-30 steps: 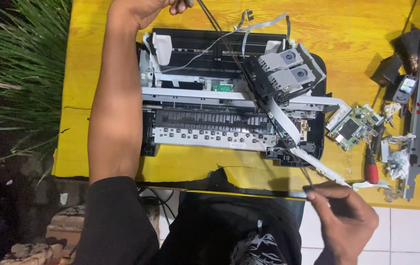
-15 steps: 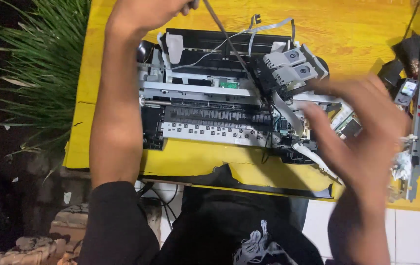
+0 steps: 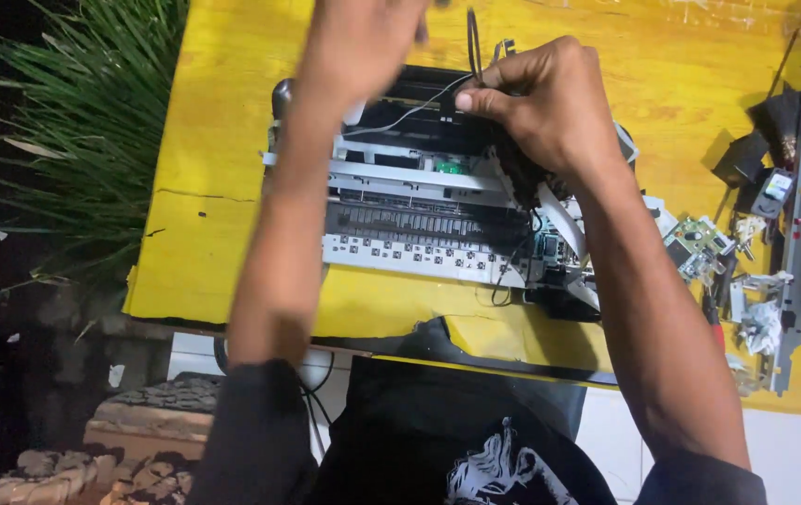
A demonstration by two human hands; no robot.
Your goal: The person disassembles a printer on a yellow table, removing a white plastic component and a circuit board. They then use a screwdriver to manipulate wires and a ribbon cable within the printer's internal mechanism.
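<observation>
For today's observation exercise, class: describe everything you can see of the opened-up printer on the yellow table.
The printer lies flat on the yellow table with its cover off. Its frame looks like black and grey plastic, crossed by pale metal rails above a white strip of small square holes. A small green part sits near the middle, and thin wires and a white ribbon cable trail from it. The right hand rests on its upper right part, fingers pinching a black cable there. The blurred left hand hovers over its far edge.
</observation>
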